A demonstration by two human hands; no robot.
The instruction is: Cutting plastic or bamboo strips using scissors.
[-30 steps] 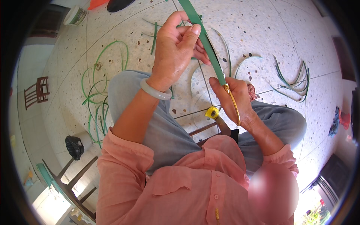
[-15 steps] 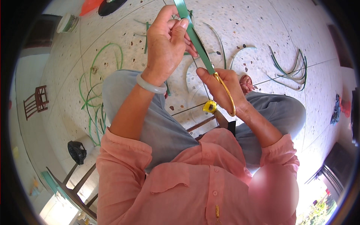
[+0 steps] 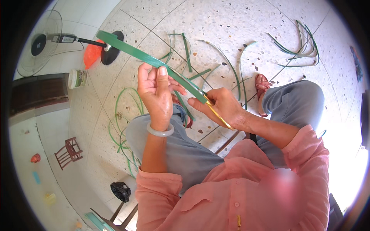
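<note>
"One green strip [image 3: 138, 56], held above the floor [image 3: 266, 15]: how?"

"Left hand [image 3: 157, 96] pinches it partway along, fingers half curled; right hand [image 3: 227, 107] grips gold-handled scissors [image 3: 221, 116] at its near end."

"Advice?"

"Hold it taut, blades following its edge. Room looks wider ahead than beside the right knee [image 3: 302, 96]."

strap [image 3: 138, 52]: green | scissor handle [image 3: 222, 116]: gold | bangle [image 3: 160, 133]: whitish | shirt [image 3: 217, 204]: pink | trousers [image 3: 185, 150]: blue-grey | floor [image 3: 227, 23]: pale, dark-speckled
</note>
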